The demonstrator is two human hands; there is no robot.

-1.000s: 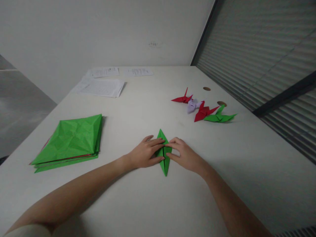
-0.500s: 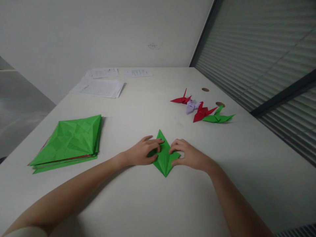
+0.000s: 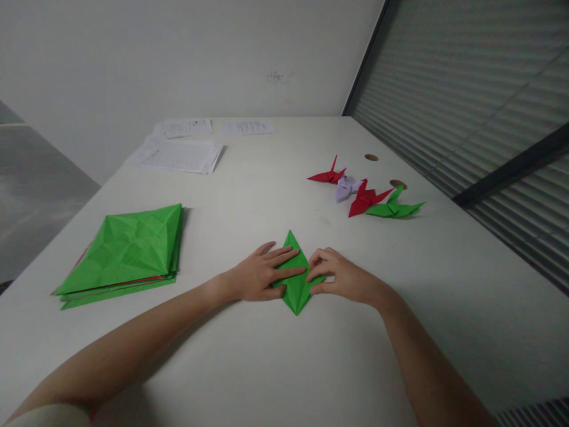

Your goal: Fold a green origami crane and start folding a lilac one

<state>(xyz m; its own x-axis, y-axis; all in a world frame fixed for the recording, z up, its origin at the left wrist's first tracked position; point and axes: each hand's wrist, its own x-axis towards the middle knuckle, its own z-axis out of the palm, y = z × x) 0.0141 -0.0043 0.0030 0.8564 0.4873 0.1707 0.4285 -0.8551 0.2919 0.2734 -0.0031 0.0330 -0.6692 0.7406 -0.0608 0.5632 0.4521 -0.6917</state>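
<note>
A green origami paper (image 3: 297,301), folded into a diamond with a crease down its middle, lies flat on the white table between my hands. My left hand (image 3: 262,274) rests on its left part, fingers stretched out and spread across the surface. At the right corner, my right hand (image 3: 342,277) has its fingers curled, with thumb and fingertips closed on the paper's edge. My fingers cover both side corners in part.
A stack of creased green sheets (image 3: 128,252) lies at the left, with red edges showing between. Several folded cranes, among them a green one (image 3: 393,207) and a lilac one (image 3: 345,188), sit at the back right. Printed papers (image 3: 178,157) lie at the far left. Window blinds (image 3: 471,77) border the right.
My left hand's fingers have straightened from a curl and now reach further right across the green paper. The right hand remains at the right corner, nearly unmoved.
</note>
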